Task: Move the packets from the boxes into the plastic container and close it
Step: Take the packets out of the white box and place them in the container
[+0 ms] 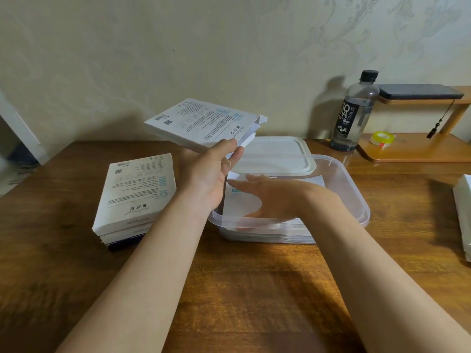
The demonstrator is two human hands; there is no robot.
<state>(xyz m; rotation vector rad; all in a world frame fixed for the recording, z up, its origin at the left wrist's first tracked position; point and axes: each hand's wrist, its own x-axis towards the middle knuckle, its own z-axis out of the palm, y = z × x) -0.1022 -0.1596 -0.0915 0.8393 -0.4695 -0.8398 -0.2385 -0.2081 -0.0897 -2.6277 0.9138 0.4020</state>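
My left hand [214,169] grips a flat white box [201,123] by its near edge and holds it in the air above the table, its right end flap open. Below it stands a clear plastic container [354,197] with white packets [239,200] lying flat inside. My right hand [270,197] reaches into the container with straight fingers resting on the top packet. The container's white lid [277,155] lies just behind it, partly under its far rim. A stack of more white boxes [135,194] sits on the table to the left.
A dark-labelled water bottle [354,113] stands at the back right beside a wooden shelf [418,149] that carries a yellow tape roll [382,138] and a black device [420,91]. Something white [463,215] lies at the table's right edge. A wall runs behind the wooden table [254,289].
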